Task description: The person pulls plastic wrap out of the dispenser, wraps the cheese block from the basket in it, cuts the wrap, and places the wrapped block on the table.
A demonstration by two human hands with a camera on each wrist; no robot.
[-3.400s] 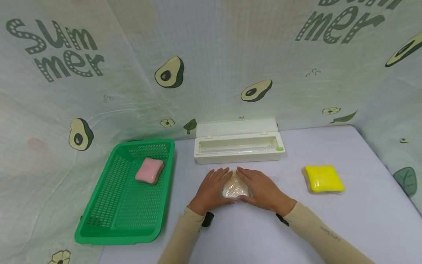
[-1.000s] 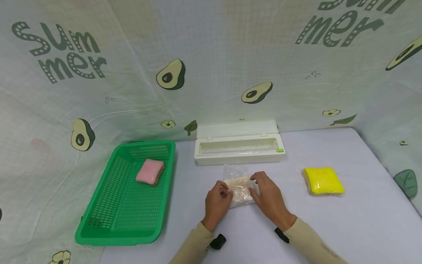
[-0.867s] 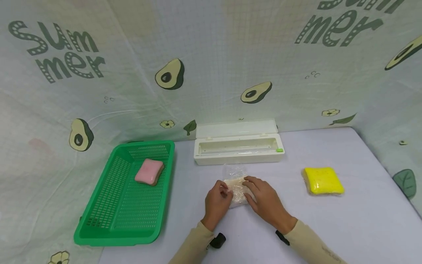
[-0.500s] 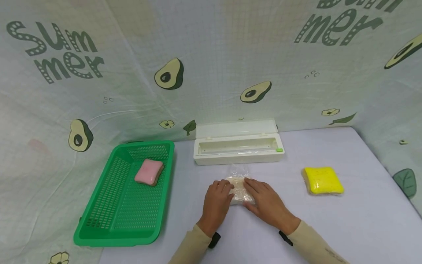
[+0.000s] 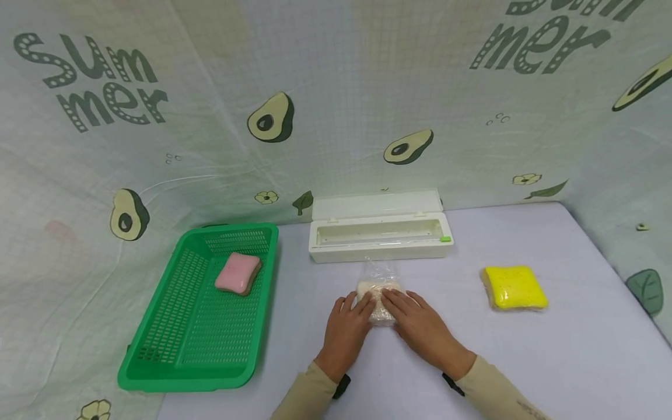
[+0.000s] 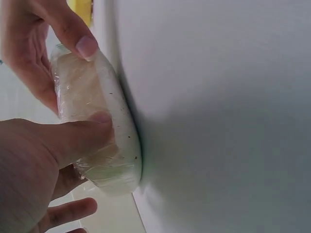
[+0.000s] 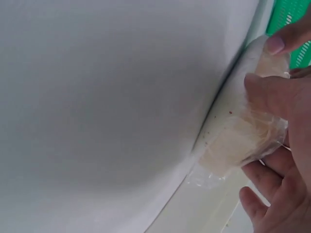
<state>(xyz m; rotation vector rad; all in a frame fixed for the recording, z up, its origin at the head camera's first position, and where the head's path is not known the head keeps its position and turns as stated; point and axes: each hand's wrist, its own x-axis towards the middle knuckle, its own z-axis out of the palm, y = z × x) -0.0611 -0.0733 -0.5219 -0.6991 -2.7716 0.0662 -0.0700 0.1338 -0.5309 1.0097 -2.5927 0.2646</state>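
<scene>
A pale, bread-slice-shaped block [image 5: 381, 315] wrapped in clear plastic film lies flat on the table at the centre of the head view. Loose film [image 5: 380, 269] sticks out beyond its far edge. My left hand [image 5: 346, 332] rests on its left side, fingers extended over the top. From the right, my right hand [image 5: 422, 329] presses on it with straight fingers. Both wrist views show the thumbs against the film; the block's white side [image 6: 127, 145] carries small dark specks. The fingers hide part of its top.
A white cling film dispenser [image 5: 380, 254] stands behind the block with its lid up. At left is a green basket [image 5: 257, 344] with a pink bread-shaped block [image 5: 238, 273] in it. A yellow film-covered block [image 5: 516, 286] lies at right on the table [image 5: 567, 361].
Earlier the hands cupped the block, then the left fingers pinched film at its left side. Now both hands lie on top, closer together, with the loose film showing at the far edge.
</scene>
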